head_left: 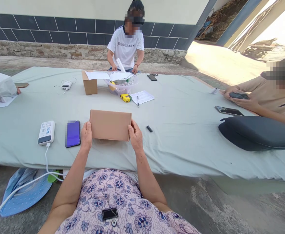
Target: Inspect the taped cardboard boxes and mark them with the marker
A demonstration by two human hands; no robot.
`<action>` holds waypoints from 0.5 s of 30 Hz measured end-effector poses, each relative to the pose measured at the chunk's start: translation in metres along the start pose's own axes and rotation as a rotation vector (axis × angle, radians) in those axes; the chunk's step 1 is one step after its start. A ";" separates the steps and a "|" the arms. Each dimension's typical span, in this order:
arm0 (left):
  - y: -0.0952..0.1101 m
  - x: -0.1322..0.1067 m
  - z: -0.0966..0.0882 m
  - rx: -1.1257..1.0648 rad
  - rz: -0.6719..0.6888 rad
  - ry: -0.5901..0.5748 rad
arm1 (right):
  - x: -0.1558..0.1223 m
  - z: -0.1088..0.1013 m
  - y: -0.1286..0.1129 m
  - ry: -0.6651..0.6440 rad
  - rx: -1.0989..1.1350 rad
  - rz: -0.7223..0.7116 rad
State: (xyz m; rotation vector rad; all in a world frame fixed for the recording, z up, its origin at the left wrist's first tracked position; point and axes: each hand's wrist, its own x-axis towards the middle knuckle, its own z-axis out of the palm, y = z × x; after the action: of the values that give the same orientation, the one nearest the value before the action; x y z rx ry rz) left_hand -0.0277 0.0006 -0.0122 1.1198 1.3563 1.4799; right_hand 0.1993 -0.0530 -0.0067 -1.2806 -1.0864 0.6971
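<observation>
A closed brown cardboard box (111, 126) is held between my two hands just above or on the near part of the table; I cannot tell whether its underside touches the cloth. My left hand (86, 132) grips its left end, thumb toward me. At the right end, my right hand (135, 136) clasps the box the same way. Most fingers are hidden behind it. Left of my left hand lies a smartphone (73, 134) with a purple screen. Beyond it is a white power bank (46, 133) with a cable. A small black object (149, 129) lies right of my right hand.
Across the cloth-covered table (181, 107) stand a plastic basin (122, 87), another cardboard box (90, 85), a yellow tape measure (125, 98) and a paper with pens (143, 97). A black case (259, 133) lies at right. One person sits opposite, another at right; a hand holds a white box (1, 86) at left.
</observation>
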 end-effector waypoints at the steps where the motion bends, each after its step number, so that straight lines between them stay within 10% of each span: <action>1: 0.000 0.000 0.000 0.017 -0.002 -0.004 | 0.000 0.000 0.000 -0.005 0.003 0.001; 15: 0.002 0.000 0.004 0.122 -0.002 0.051 | -0.003 -0.017 0.015 -0.134 -0.069 0.063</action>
State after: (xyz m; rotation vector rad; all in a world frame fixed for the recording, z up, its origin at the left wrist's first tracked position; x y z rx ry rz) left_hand -0.0237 0.0018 -0.0097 1.1636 1.4994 1.4488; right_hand 0.2162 -0.0599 -0.0213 -1.3472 -1.1913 0.8082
